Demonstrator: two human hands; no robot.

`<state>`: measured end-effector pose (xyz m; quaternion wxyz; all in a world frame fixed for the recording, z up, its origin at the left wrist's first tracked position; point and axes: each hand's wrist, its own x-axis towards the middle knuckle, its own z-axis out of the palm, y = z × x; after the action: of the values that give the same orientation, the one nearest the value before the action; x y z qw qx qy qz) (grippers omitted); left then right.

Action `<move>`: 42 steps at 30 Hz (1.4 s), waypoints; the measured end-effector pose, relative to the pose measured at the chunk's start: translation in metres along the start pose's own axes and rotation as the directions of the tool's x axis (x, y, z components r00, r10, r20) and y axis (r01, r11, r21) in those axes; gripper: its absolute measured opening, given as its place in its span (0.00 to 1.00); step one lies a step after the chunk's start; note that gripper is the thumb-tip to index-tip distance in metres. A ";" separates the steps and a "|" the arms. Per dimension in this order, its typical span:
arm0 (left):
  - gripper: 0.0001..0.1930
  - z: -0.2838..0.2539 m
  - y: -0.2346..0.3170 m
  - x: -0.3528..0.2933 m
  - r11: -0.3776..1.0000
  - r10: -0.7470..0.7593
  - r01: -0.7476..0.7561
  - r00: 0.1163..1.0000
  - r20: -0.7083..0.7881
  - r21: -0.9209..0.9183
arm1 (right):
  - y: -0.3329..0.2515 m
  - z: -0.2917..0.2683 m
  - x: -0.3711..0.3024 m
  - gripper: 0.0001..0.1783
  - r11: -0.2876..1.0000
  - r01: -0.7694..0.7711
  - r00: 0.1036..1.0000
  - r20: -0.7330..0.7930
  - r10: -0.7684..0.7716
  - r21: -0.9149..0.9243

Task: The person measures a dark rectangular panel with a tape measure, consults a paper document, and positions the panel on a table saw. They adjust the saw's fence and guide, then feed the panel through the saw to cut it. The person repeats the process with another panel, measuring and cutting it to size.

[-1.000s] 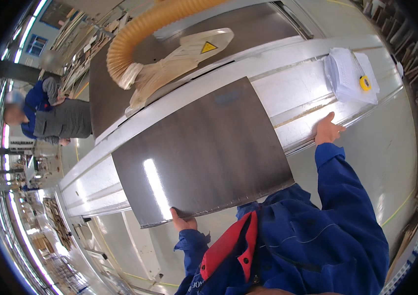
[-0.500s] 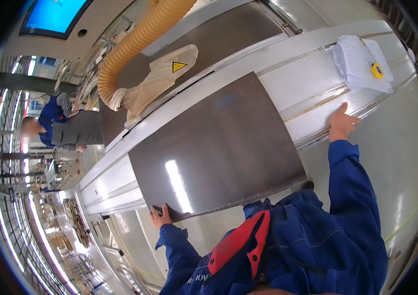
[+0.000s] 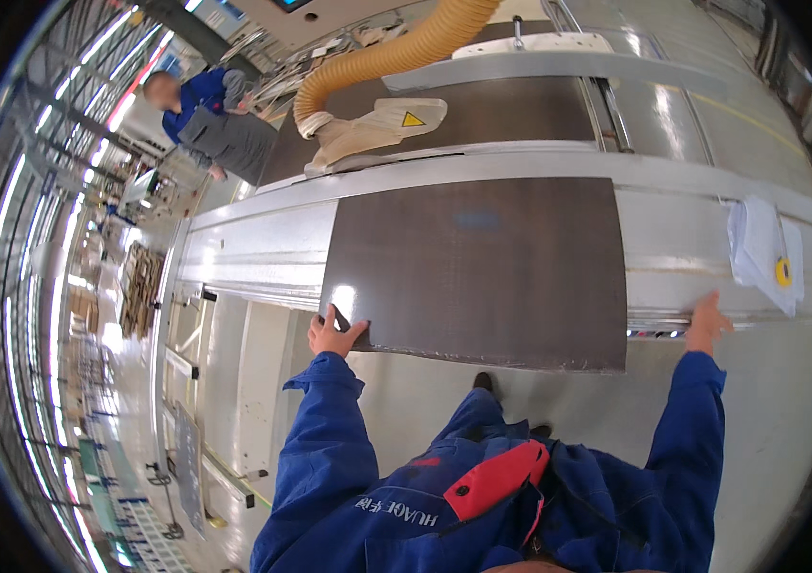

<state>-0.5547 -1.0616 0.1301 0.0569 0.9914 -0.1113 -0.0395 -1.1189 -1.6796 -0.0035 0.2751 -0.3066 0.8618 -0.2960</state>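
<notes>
A large dark brown panel [image 3: 478, 277] lies flat across the silver machine table [image 3: 673, 244], its near edge jutting over the table's front. At its near left corner my left hand [image 3: 333, 336] grips the panel, thumb and fingers around the edge. My right hand [image 3: 708, 327] rests on the table's front rail, to the right of the panel, with fingers apart and nothing held. Close to it, a row of small buttons [image 3: 654, 334] runs along the rail. Beyond the hand lie white papers [image 3: 752, 239] with a yellow tape measure [image 3: 783, 272] on them.
Behind the panel, a pale saw guard [image 3: 382, 132] with a warning triangle joins a ribbed yellow hose [image 3: 368, 76]. Another dark surface [image 3: 521, 110] spans the far side. A co-worker [image 3: 220, 119] stands at the far left. Metal frame parts [image 3: 191, 363] stand below left.
The view has turned and shifted, so the panel now appears nearly square-on. My left hand stays at the panel's near left corner; my right hand stays at the front rail.
</notes>
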 end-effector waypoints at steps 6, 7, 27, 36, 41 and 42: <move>0.62 -0.025 -0.003 -0.012 0.986 0.130 -0.148 0.969 0.211 0.074 | 0.055 -0.055 -0.025 0.42 0.650 0.723 0.657 -0.058 -0.752 -0.234; 0.62 -0.027 -0.002 -0.017 0.987 0.143 -0.153 0.974 0.178 0.045 | 0.061 -0.066 -0.053 0.27 0.706 0.707 0.702 0.156 -0.695 -0.041; 0.41 0.021 0.153 0.019 0.917 0.249 -0.302 0.944 -0.217 -0.261 | -0.039 -0.089 -0.185 0.32 0.477 0.784 0.621 0.473 -0.625 -0.398; 0.51 0.013 0.270 0.038 0.914 0.315 -0.352 0.929 -0.194 -0.203 | -0.138 -0.009 -0.159 0.28 0.495 0.854 0.491 0.553 -0.673 -0.157; 0.51 -0.004 0.304 0.052 0.898 0.408 -0.429 0.896 -0.178 -0.101 | -0.185 0.030 -0.155 0.26 0.572 0.820 0.472 0.567 -0.675 -0.002; 0.51 -0.006 0.310 0.058 0.887 0.429 -0.450 0.886 -0.175 -0.105 | -0.194 0.037 -0.156 0.26 0.560 0.828 0.453 0.557 -0.696 0.027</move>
<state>-0.5652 -1.3744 0.1695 0.1432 0.9338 -0.3255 0.0395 -0.9203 -1.7075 0.1485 0.2868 -0.7604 0.5526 -0.1851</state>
